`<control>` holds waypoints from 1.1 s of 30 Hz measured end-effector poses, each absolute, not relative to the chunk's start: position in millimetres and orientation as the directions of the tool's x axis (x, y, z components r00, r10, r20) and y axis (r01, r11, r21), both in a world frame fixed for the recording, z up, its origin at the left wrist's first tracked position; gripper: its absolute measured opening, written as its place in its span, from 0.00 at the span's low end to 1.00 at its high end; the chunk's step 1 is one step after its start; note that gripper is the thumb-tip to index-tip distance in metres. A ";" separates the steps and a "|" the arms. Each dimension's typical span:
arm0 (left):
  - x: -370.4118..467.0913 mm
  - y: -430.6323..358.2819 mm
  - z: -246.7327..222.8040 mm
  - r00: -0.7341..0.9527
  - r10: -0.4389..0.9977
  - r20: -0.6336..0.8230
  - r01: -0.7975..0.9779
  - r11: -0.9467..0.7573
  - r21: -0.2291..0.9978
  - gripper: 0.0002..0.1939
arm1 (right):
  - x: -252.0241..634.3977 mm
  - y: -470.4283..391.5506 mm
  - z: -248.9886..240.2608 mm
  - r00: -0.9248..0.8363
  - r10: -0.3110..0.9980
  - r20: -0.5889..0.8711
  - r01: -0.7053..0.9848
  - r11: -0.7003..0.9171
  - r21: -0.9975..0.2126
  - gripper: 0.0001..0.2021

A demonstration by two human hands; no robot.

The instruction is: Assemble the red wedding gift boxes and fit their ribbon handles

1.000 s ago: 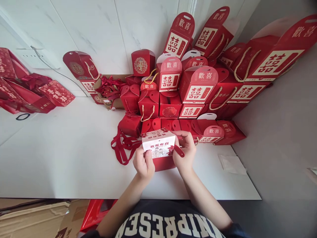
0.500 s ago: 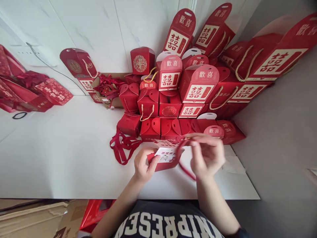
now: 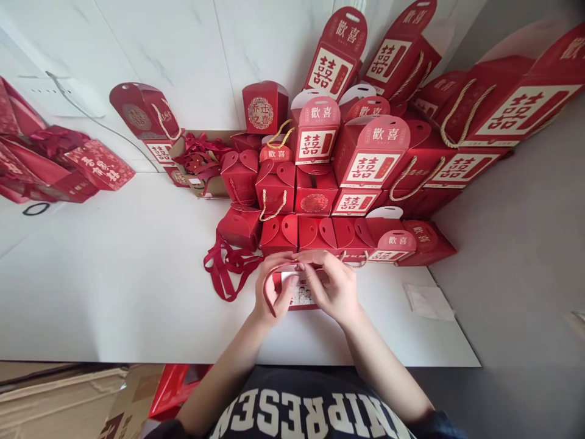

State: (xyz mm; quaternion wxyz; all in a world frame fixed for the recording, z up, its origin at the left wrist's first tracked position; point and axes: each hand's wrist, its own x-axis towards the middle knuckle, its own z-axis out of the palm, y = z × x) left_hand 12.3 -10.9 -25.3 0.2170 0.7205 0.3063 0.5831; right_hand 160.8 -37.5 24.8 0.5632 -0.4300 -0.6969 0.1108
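My left hand (image 3: 273, 292) is closed on the left side of a small red gift box (image 3: 305, 294), its thumb lying on a white panel with printed characters and a drawing. A red ribbon (image 3: 270, 294) curves down across this hand. At the box's top edge my right hand (image 3: 333, 285) pinches the ribbon, its fingertips nearly touching those of the left. The fingers partly hide the ribbon's end and the box's upper edge. Left of the hands, a bundle of loose red ribbon (image 3: 223, 271) lies on the white table (image 3: 137, 292).
Behind the hands, several red gift boxes (image 3: 317, 235) stand in stacked rows. A carton (image 3: 208, 194) with ribbons sits at their left. Red bags (image 3: 59, 167) lie far left, near a black ring (image 3: 36, 209). White paper (image 3: 428, 301) is at right, by a grey wall (image 3: 525, 262).
My right hand has moved left with the ribbon, up to the box's top edge. The ribbon now loops over my left hand, which has shifted slightly.
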 end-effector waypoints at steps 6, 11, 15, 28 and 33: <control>7.8 -10.6 -32.8 0.120 0.739 0.663 0.232 -0.670 0.705 0.08 | 162.2 -37.9 23.9 0.085 0.842 0.532 0.277 0.493 -0.825 0.05; 6.1 -10.9 -34.4 0.156 0.752 0.641 0.108 -0.658 0.745 0.06 | 165.6 -34.7 22.3 0.215 0.884 0.415 0.082 0.407 -0.910 0.03; 6.3 -10.9 -33.5 0.173 0.755 0.632 0.049 -0.648 0.760 0.08 | 162.8 -33.4 18.4 0.191 0.873 0.448 0.141 0.428 -0.893 0.02; 2.0 -10.2 -28.6 0.230 0.759 0.609 0.112 -0.643 0.758 0.09 | 166.9 -33.7 14.0 0.094 0.857 0.506 0.219 0.478 -0.851 0.03; 4.0 -9.2 -26.4 0.241 0.852 0.464 0.191 -0.511 0.838 0.09 | 168.0 -31.6 13.5 0.047 0.878 0.477 0.134 0.467 -0.874 0.02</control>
